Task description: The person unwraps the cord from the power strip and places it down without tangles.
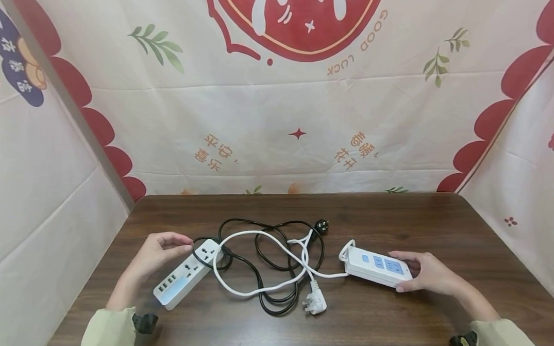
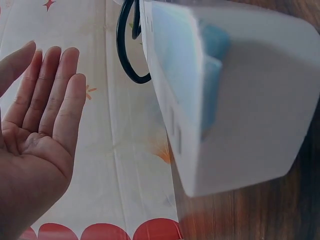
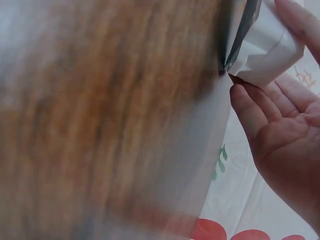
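Note:
A white power strip [image 1: 188, 273] with several sockets and USB ports lies at a slant on the left of the table. My left hand [image 1: 162, 250] is beside its far end, fingertips close to a loop of black cord [image 1: 197, 248]. In the left wrist view that hand [image 2: 42, 115] has straight fingers and nothing in its palm. My right hand [image 1: 428, 272] grips the right end of a second white power strip [image 1: 377, 267], which has blue socket panels. The right wrist view shows thumb and fingers on either side of this strip's end [image 3: 272, 50].
Between the strips, a white cord [image 1: 234, 292] and a black cord [image 1: 275, 313] lie looped across each other. The white plug [image 1: 315, 299] is nearer me and the black plug [image 1: 321, 226] farther back. Printed cloth [image 1: 261, 110] stands behind the brown table [image 1: 390, 333] and along both sides.

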A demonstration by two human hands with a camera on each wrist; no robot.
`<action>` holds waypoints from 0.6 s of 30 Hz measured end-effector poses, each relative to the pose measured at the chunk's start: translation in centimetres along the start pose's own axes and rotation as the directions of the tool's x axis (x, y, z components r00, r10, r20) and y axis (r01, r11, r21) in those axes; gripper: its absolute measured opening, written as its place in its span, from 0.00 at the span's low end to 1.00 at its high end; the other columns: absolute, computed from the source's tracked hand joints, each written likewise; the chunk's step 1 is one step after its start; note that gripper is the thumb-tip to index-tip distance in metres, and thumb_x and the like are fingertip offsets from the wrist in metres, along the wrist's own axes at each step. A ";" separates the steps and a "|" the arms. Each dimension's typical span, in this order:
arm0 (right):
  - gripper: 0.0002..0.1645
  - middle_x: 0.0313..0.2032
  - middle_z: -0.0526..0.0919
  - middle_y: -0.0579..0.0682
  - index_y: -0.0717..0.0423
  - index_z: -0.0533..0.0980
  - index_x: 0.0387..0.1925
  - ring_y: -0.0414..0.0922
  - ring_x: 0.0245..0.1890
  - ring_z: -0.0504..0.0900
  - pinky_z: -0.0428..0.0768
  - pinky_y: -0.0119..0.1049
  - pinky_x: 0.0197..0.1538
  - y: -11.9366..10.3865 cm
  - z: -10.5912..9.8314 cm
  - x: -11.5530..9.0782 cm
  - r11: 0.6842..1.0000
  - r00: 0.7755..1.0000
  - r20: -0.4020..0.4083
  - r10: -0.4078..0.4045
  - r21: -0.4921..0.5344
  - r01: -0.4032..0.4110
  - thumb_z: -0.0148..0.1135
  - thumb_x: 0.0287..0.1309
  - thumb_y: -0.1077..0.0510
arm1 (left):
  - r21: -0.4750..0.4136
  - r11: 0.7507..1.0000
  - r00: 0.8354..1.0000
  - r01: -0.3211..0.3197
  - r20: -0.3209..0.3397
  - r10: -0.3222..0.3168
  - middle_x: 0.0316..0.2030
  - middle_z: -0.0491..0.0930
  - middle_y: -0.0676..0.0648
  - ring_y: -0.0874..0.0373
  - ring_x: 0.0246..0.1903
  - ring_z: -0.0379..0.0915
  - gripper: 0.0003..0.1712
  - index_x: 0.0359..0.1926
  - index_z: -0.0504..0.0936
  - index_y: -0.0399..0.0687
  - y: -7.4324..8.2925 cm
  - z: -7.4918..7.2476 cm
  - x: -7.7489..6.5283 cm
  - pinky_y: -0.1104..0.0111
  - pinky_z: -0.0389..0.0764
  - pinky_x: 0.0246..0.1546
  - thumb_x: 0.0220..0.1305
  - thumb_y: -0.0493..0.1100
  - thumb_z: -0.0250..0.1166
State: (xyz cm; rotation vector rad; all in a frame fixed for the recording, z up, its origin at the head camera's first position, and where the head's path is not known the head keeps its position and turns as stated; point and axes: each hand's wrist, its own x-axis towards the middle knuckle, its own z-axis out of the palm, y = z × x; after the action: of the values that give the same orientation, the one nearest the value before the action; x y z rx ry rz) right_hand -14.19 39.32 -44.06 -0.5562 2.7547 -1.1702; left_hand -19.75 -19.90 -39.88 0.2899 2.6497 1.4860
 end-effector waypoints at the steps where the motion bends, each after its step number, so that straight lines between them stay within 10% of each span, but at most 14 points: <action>1: 0.42 0.49 0.73 0.72 0.73 0.68 0.53 0.25 0.43 0.71 0.73 0.22 0.40 0.0 -0.1 0.0 1.000 1.000 0.007 -0.008 0.028 0.008 0.74 0.36 0.58 | -0.005 1.000 1.000 0.005 -0.005 -0.005 0.37 0.82 0.44 0.60 0.37 0.78 0.20 0.42 0.80 0.39 0.0 0.1 0.0 0.67 0.76 0.41 0.52 0.47 0.68; 6: 0.41 0.50 0.71 0.74 0.79 0.63 0.55 0.25 0.48 0.71 0.72 0.20 0.45 0.2 -0.4 -0.4 0.989 0.997 0.039 -0.065 0.139 0.059 0.71 0.40 0.64 | -0.004 1.000 1.000 -0.002 -0.017 0.002 0.39 0.82 0.43 0.59 0.38 0.78 0.19 0.43 0.80 0.38 -0.1 0.2 -0.2 0.66 0.77 0.41 0.53 0.46 0.67; 12: 0.38 0.51 0.77 0.50 0.79 0.61 0.56 0.26 0.49 0.71 0.72 0.22 0.47 0.1 -1.1 -0.6 0.982 0.996 0.036 -0.085 0.170 0.077 0.67 0.46 0.66 | -0.003 1.000 0.998 -0.027 -0.051 0.027 0.42 0.81 0.41 0.59 0.39 0.78 0.19 0.45 0.79 0.39 -0.1 0.4 -0.3 0.69 0.77 0.40 0.55 0.45 0.66; 18: 0.35 0.50 0.73 0.69 0.73 0.65 0.56 0.25 0.48 0.71 0.72 0.23 0.45 -0.9 -1.6 -0.4 0.997 1.000 -0.007 -0.007 0.074 0.007 0.66 0.50 0.60 | 0.065 0.995 0.994 -0.072 -0.082 0.077 0.42 0.80 0.41 0.54 0.40 0.78 0.21 0.47 0.77 0.38 0.3 0.5 -0.3 0.69 0.76 0.40 0.58 0.47 0.63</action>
State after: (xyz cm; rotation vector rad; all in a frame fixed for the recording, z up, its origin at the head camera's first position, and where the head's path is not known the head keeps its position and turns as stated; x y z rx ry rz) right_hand -13.94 39.98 -42.33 -0.5551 2.7046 -1.2716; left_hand -19.31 -19.45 -39.87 0.3421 2.7846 1.4704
